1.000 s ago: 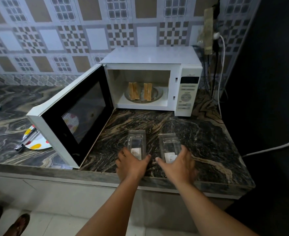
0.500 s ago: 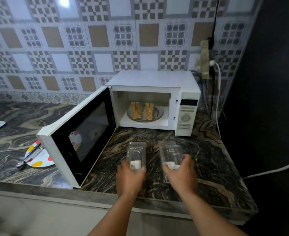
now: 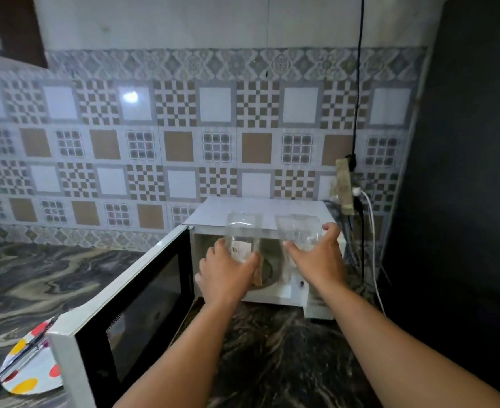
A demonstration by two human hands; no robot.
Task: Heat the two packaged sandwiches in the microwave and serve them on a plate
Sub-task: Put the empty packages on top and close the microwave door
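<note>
Marble counter (image 3: 272,363): left hand (image 3: 225,275), right hand (image 3: 316,260) each grip clear package (image 3: 243,231) (image 3: 298,231) near microwave (image 3: 260,210) top edge.

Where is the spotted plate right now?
In the head view, the spotted plate lies at the lower left on the marble counter, just left of the open microwave door, with metal tongs resting across it.

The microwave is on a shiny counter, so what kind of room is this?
Most likely a home kitchen. A white microwave with its door open stands on a dark marbled counter, patterned tiles cover the wall behind, and a spotted plate lies at the left.
</note>
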